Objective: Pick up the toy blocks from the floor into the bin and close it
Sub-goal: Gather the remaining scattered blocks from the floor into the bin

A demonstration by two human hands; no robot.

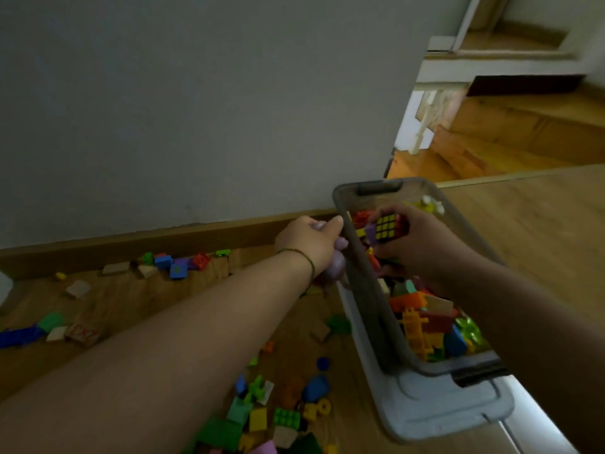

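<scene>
Wooden floor at the far left carries a loose line of toy blocks along the skirting board: plain wooden blocks, a blue brick and a red brick. More lie nearer, in a bright pile at the bottom edge, well apart from the first lot. The left hand hangs just outside the bin's long wall, fingers curled tight round a pale lilac piece; I cannot tell its shape. The grey bin stands open near the wall corner, already well filled with plastic bricks. Over its far end the right hand grips a puzzle cube, fingers wrapped round its sides, with a small purple block pinched against it. The pale grey lid lies flat on the floor at the bin's near end; whether the bin stands partly on it is unclear.

The pieces look light, rigid and sturdy, hard plastic and wood, so they can likely be scooped by the handful and dropped in. Their smooth faces may slip, so single ones are best taken across opposite flat sides. The lid looks thin and a little flexible, best lifted by its long edges and pressed down at the corners
</scene>
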